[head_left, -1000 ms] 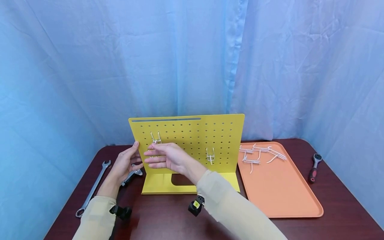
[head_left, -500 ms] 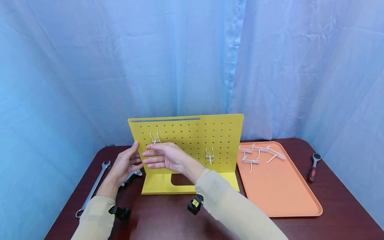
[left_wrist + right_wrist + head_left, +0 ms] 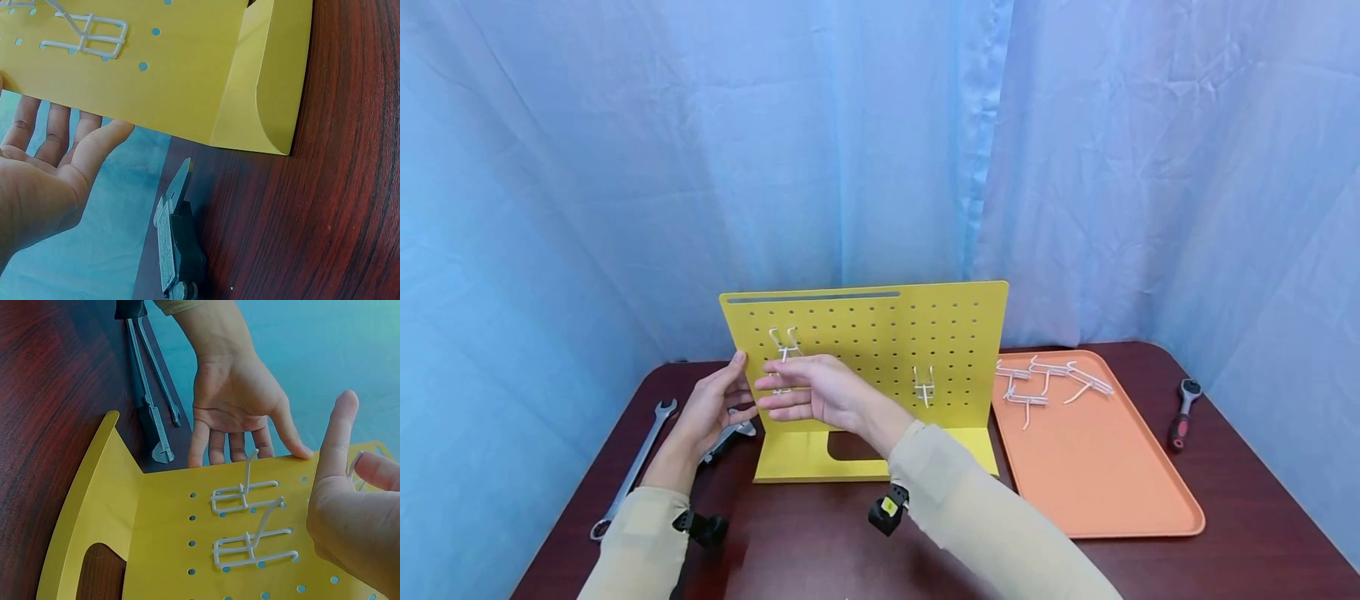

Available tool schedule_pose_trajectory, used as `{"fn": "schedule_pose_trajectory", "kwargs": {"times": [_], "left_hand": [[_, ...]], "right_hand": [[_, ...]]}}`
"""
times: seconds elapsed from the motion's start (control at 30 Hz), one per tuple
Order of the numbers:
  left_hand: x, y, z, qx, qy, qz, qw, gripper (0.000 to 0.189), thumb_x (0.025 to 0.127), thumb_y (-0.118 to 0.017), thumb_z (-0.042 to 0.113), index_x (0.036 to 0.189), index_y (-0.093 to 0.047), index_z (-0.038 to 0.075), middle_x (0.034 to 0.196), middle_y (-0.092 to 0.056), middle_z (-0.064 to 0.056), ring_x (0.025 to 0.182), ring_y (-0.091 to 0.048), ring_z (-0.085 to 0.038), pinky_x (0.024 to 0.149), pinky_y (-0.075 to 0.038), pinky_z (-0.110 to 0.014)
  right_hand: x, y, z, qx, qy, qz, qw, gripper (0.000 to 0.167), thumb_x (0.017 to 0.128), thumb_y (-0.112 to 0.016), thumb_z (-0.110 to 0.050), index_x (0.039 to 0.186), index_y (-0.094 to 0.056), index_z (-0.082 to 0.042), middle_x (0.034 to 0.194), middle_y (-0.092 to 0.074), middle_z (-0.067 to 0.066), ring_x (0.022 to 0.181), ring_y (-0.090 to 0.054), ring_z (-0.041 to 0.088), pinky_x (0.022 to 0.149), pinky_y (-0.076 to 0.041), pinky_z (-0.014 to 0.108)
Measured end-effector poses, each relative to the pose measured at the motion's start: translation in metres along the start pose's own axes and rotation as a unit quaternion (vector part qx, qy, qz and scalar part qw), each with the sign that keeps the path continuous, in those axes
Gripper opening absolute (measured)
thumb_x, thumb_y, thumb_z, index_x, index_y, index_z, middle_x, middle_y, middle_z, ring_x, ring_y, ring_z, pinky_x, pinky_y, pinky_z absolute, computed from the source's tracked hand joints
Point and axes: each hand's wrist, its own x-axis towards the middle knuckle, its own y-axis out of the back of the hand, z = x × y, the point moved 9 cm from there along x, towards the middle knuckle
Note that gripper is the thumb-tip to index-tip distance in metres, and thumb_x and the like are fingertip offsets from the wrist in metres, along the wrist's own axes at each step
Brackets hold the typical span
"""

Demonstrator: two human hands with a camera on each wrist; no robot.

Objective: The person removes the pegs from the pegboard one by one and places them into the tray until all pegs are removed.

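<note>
A yellow pegboard (image 3: 865,333) stands upright on its base. At its left edge my left hand (image 3: 709,408) holds on, thumb at the front and fingers reaching behind. My right hand (image 3: 827,392) is in front of the board's left part, pinching a white wire pegboard hook (image 3: 785,343) between thumb and finger. That hook's two prongs tip outward at the upper holes. In the right wrist view, two more hooks, a nearer hook (image 3: 256,547) and a farther hook (image 3: 244,497), sit in the board beside my hand. Another hook (image 3: 923,388) hangs farther right.
An orange tray (image 3: 1105,467) with several loose hooks (image 3: 1026,400) lies at the right. Beyond it is a ratchet (image 3: 1183,417). A long wrench (image 3: 636,467) lies at the left. A black and silver caliper-like tool (image 3: 178,244) rests beside the board's left end.
The hook at my right hand has shifted slightly left, its prongs tipping farther out from the board. Both hands keep nearly the same places.
</note>
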Motion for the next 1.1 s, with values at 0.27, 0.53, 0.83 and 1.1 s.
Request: {"fn": "schedule_pose_trajectory", "kwargs": {"times": [0.27, 0.53, 0.83, 1.1], "left_hand": [[0.000, 0.001, -0.001, 0.002, 0.002, 0.005, 1.0000, 0.075, 0.095, -0.055, 0.066, 0.144, -0.051, 0.008, 0.104, -0.070, -0.002, 0.097, -0.069, -0.018, 0.087, -0.058, -0.041], [0.001, 0.001, 0.000, 0.000, -0.005, 0.004, 1.0000, 0.071, 0.096, -0.055, 0.064, 0.141, -0.054, 0.009, 0.103, -0.070, -0.003, 0.096, -0.070, -0.018, 0.081, -0.060, -0.037], [0.000, 0.001, 0.000, 0.004, -0.004, 0.007, 1.0000, 0.072, 0.095, -0.056, 0.065, 0.143, -0.054, 0.011, 0.108, -0.070, -0.005, 0.099, -0.070, -0.019, 0.088, -0.057, -0.042], [0.000, -0.002, 0.002, 0.006, -0.008, 0.006, 0.9999, 0.071, 0.094, -0.057, 0.066, 0.141, -0.056, 0.013, 0.114, -0.068, -0.011, 0.106, -0.067, -0.027, 0.094, -0.053, -0.048]], "right_hand": [[-0.001, -0.001, 0.001, -0.008, 0.001, -0.004, 1.0000, 0.044, 0.107, -0.055, -0.020, 0.144, -0.051, 0.003, 0.141, -0.055, 0.026, 0.093, -0.074, 0.023, 0.084, -0.059, 0.038], [-0.010, -0.004, -0.002, -0.035, 0.008, -0.018, 0.9992, 0.041, 0.106, -0.056, -0.016, 0.142, -0.054, 0.002, 0.134, -0.062, 0.023, 0.091, -0.074, 0.023, 0.084, -0.059, 0.039], [-0.033, -0.006, -0.010, -0.104, 0.021, -0.054, 0.9929, 0.030, 0.104, -0.060, -0.015, 0.131, -0.064, -0.003, 0.111, -0.070, 0.014, 0.083, -0.074, 0.023, 0.080, -0.060, 0.044], [-0.061, 0.010, -0.023, -0.184, 0.056, -0.057, 0.9797, 0.031, 0.104, -0.062, -0.017, 0.131, -0.063, -0.001, 0.113, -0.068, 0.022, 0.086, -0.074, 0.030, 0.078, -0.060, 0.048]]}}
